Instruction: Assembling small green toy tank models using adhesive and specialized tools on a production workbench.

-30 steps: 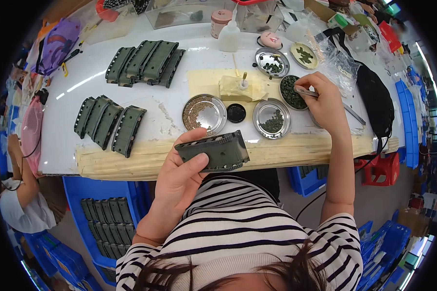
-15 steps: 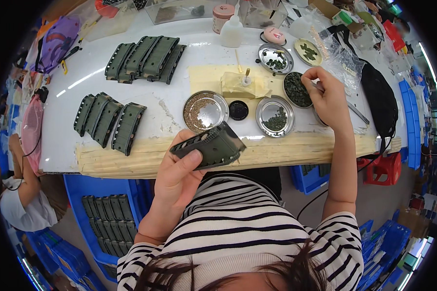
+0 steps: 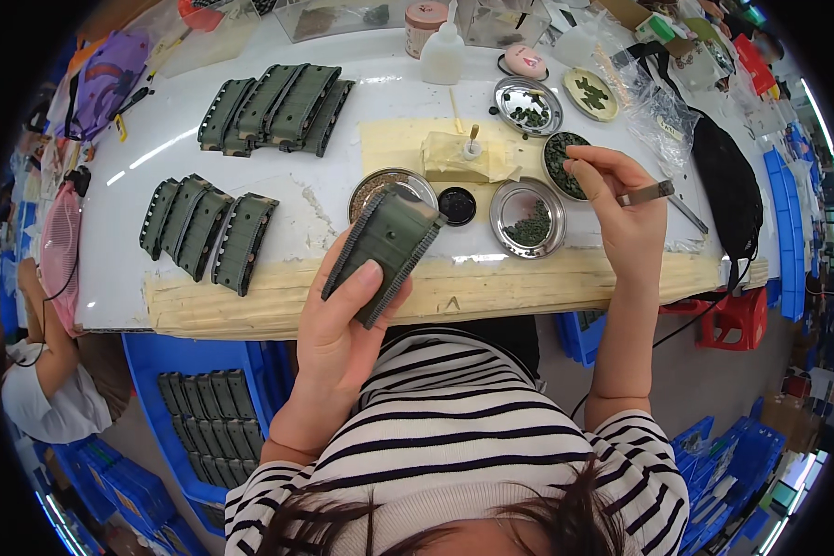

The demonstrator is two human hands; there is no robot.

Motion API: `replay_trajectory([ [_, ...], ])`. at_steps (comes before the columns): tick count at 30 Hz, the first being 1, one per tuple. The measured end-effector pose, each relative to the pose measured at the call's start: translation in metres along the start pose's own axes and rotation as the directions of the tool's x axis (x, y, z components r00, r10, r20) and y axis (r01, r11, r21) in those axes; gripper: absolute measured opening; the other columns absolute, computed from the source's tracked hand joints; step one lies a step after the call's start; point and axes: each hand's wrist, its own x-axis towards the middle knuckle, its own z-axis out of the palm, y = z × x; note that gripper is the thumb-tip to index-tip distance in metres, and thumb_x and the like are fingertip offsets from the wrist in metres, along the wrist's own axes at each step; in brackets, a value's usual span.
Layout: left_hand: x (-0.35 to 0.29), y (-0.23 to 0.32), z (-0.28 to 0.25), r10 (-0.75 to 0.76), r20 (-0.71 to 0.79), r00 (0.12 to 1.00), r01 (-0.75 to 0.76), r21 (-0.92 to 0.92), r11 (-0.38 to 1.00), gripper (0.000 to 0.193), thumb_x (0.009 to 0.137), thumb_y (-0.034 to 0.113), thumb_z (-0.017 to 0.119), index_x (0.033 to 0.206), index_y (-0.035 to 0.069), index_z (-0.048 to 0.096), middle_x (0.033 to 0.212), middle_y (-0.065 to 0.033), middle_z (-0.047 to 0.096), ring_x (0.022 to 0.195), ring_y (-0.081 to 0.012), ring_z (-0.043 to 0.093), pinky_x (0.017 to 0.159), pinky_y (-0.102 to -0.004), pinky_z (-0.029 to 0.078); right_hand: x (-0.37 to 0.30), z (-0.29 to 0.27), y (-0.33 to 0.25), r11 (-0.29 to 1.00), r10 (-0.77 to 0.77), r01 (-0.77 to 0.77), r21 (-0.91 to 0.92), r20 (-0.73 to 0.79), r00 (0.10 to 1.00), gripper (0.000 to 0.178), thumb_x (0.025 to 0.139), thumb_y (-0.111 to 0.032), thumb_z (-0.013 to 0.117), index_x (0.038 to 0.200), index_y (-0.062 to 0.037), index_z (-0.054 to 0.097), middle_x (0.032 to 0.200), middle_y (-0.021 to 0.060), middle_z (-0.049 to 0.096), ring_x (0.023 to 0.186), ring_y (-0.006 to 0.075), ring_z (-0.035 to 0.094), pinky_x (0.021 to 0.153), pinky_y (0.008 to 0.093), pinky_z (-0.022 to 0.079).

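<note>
My left hand (image 3: 335, 338) is closed round a curved dark green camouflage plastic part (image 3: 385, 243) with ridged long edges, tilted upward over the table's front edge. The thumb presses on its near face. My right hand (image 3: 628, 208) is above the right of the table, beside a round bowl of dark green bits (image 3: 562, 169). Grey metal tweezers (image 3: 649, 193) lie across that hand, their flat end sticking out to the right. Thumb and forefinger meet at the bowl's edge; whether a small bit is between them, I cannot make out.
Metal dishes hold green bits (image 3: 531, 227), brown grains (image 3: 380, 183) and dark pieces (image 3: 528, 113). A taped block (image 3: 468, 159) carries a small pot with a brush. Similar green parts (image 3: 278, 107) lie at left; more fill a blue crate (image 3: 148, 371) below.
My left hand has turned the green part more upright, showing its smooth face. My right hand has drawn slightly back toward me from the bowl, and the tweezers now show plainly.
</note>
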Motion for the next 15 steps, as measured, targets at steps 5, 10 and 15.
replay_trajectory([
  [5, 0.001, 0.002, -0.007, 0.048, 0.06, 0.997, -0.043, -0.076, 0.996, 0.045, 0.09, 0.008, 0.056, 0.132, 0.0, 0.044, 0.115, -0.0107, 0.06, 0.101, -0.0177, 0.06, 0.089, -0.033, 0.051, -0.014, -0.007, 0.0, 0.993, -0.042, 0.042, -0.109, -0.001, 0.999, 0.014, 0.081, 0.002, 0.067, 0.094, -0.0002, 0.071, 0.069, -0.0066, 0.059, 0.054, -0.0014, 0.035, 0.048, 0.0169, 0.024],
  [10, 0.002, -0.009, 0.003, 0.061, 0.118, 0.991, -0.077, 0.131, 0.988, 0.034, 0.09, 0.005, 0.055, 0.123, -0.001, 0.049, 0.112, -0.0141, 0.062, 0.101, -0.0213, 0.063, 0.091, -0.0373, 0.053, -0.037, 0.015, -0.015, 0.987, -0.129, 0.132, -0.091, 0.043, 0.991, 0.016, 0.076, 0.006, 0.07, 0.089, -0.0023, 0.073, 0.065, -0.0057, 0.058, 0.05, -0.0015, 0.035, 0.045, 0.017, 0.024],
  [15, -0.001, -0.016, 0.003, 0.064, 0.168, 0.984, -0.112, 0.296, 0.949, 0.035, 0.09, 0.002, 0.055, 0.122, 0.002, 0.04, 0.113, -0.0177, 0.061, 0.103, -0.0232, 0.063, 0.092, -0.0383, 0.051, -0.046, 0.037, -0.031, 0.97, -0.209, 0.223, -0.097, 0.14, 0.968, 0.021, 0.072, 0.006, 0.072, 0.09, -0.0049, 0.072, 0.075, 0.0006, 0.067, 0.049, 0.0028, 0.04, 0.045, 0.0185, 0.03],
])
